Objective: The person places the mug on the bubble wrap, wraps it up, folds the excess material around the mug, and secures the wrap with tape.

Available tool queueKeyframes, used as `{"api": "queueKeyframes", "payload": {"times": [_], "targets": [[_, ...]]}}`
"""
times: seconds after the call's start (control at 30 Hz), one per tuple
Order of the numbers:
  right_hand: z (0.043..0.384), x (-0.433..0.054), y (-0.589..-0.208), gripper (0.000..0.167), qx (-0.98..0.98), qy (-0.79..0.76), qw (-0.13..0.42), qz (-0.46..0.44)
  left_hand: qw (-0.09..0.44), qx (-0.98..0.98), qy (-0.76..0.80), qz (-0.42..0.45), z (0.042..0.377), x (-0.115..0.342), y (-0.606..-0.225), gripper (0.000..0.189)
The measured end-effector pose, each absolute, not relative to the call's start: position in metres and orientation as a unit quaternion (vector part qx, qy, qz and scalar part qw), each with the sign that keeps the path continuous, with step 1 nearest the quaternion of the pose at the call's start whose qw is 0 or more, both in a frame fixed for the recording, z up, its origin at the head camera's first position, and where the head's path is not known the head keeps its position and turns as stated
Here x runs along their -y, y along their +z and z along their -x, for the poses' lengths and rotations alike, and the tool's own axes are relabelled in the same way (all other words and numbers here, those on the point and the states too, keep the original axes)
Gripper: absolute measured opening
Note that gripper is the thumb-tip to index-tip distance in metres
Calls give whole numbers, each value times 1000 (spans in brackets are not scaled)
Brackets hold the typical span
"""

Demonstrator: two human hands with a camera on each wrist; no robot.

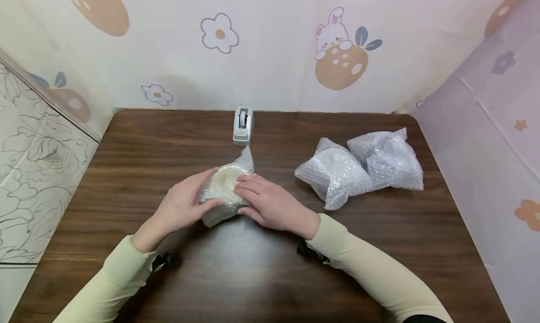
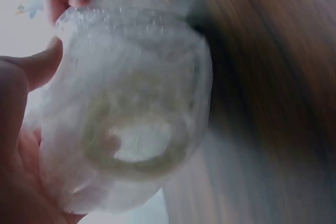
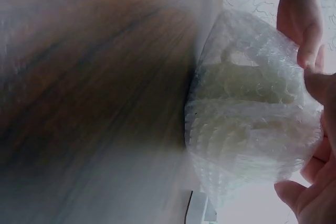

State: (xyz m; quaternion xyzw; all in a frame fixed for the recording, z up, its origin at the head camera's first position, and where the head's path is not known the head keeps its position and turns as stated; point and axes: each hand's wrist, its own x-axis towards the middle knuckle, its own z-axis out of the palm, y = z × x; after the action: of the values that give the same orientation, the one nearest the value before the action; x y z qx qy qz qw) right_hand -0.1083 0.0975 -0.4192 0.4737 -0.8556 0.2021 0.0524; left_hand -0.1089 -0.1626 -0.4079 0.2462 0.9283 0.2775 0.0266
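A bubble-wrapped bundle (image 1: 225, 184) stands on the table in front of me, with a pale, round, yellowish thing inside; its kind is blurred by the wrap. My left hand (image 1: 183, 202) grips the bundle's left side, thumb toward the near edge. From the right, my right hand (image 1: 272, 200) holds it, fingers over the top and thumb low on the near side. A yellowish ring (image 2: 134, 171) shows through the plastic in the left wrist view. In the right wrist view, the wrap (image 3: 252, 119) lies in overlapping layers.
Behind the bundle stands a white tape dispenser (image 1: 243, 125). Two more bubble-wrapped bundles lie to the right, a nearer one (image 1: 335, 170) and a farther one (image 1: 388, 159), touching each other. The brown wooden table (image 1: 168, 131) ends at a patterned curtain (image 1: 270, 46).
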Motion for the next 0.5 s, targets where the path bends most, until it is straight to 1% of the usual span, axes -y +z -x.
{"api": "queueKeyframes", "payload": {"times": [0.13,0.2,0.27,0.3,0.37,0.43,0.5], "targets": [[108,-99,-418,39,851,270,32,-450,27,-930,293,-219,109,160,-406,76],[108,-98,-416,35,854,286,47,-432,30,-928,308,-209,110,159,-405,75],[109,-96,-412,29,863,286,72,-410,17,-921,328,-211,110,159,-406,72],[109,-95,-411,26,869,280,87,-398,1,-916,337,-218,111,159,-407,68],[109,-93,-407,19,880,274,110,-373,-49,-903,353,-241,111,160,-410,58],[109,-92,-406,14,886,284,118,-348,-103,-889,353,-272,112,161,-414,49],[107,-91,-407,12,890,299,119,-324,-144,-877,346,-300,112,161,-417,40]]}}
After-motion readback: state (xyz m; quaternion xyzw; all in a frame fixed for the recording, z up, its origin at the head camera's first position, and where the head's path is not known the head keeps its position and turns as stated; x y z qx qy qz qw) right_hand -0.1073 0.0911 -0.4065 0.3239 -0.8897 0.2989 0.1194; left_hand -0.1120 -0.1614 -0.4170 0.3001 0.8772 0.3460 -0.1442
